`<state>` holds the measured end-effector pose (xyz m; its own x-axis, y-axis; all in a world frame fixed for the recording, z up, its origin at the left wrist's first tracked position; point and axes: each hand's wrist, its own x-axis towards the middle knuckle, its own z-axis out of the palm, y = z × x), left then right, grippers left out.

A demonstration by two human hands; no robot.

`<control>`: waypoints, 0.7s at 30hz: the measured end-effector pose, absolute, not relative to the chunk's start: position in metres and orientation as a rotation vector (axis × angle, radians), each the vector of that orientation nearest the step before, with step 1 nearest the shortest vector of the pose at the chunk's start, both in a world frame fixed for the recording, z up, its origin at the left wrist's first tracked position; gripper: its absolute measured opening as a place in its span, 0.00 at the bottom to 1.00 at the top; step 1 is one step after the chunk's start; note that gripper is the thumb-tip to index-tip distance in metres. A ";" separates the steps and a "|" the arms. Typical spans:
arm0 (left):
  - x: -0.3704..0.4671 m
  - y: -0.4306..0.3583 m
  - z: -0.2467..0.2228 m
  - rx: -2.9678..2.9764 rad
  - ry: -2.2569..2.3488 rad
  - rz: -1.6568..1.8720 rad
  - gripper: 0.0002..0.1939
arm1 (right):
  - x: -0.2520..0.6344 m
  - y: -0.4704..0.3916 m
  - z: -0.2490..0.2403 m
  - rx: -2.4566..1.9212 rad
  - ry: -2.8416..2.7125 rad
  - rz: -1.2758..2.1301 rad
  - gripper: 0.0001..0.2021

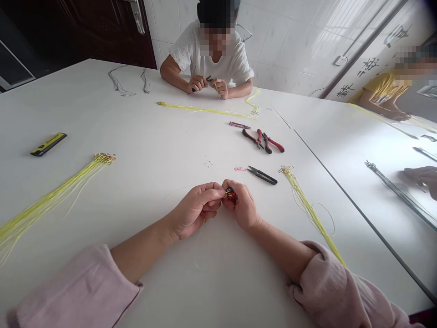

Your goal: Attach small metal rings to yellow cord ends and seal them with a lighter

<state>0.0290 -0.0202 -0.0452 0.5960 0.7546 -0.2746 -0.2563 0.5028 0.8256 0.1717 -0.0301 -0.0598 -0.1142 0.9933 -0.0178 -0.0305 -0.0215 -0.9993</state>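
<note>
My left hand (200,207) is closed in a pinch on a thin yellow line (204,221), whose loose end trails below the fingers. Against its fingertips, my right hand (243,205) wraps around a small black-and-red tool (231,195) with a round metal part on top. The yellow line meets the tool there; the rest of the tool is hidden in the palm. Just beyond the right hand lie black thread snips (262,175). To the right is a bundle of yellow lines (312,212) with small metal hooks at its far end.
Another yellow line bundle (54,196) with hooks lies left, near a yellow-black box cutter (48,144). Red-handled pliers (262,140) and a small red-handled tool (240,125) lie ahead. A person (211,59) works across the table (153,141); another hand (423,177) is at far right.
</note>
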 end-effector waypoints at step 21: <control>0.028 -0.020 -0.047 0.801 0.665 0.685 0.14 | 0.173 -0.029 -0.063 -1.081 -1.214 1.370 0.14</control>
<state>0.0281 -0.0199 -0.0468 0.6002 0.7545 -0.2656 -0.2872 0.5131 0.8089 0.1728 -0.0293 -0.0627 -0.1320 0.9911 -0.0147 -0.1045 -0.0286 -0.9941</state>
